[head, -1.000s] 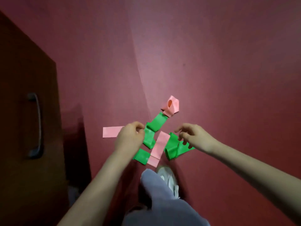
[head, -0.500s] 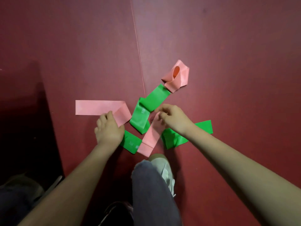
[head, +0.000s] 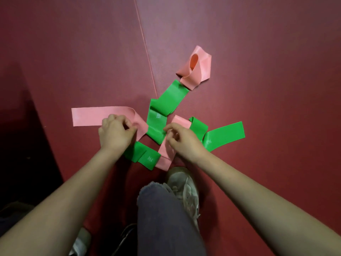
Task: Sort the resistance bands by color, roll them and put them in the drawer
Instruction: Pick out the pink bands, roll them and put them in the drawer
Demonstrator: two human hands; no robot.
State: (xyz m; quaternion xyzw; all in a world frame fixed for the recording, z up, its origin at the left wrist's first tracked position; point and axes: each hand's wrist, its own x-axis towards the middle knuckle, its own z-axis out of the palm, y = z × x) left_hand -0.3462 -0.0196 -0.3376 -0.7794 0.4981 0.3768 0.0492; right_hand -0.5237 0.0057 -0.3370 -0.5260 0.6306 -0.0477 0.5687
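Three pink bands (head: 88, 116) and three green bands (head: 224, 134) overlap.

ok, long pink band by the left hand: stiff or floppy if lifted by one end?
Likely floppy: the long pink band lies flat and bends over itself at one end, so it should drape. Probably light, being a thin strip. Unlikely to roll while it is flat.

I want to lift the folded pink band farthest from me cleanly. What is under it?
The end of a green band slips under the near edge of the folded pink band; otherwise it lies on the red floor. How far the green end reaches underneath is covered.
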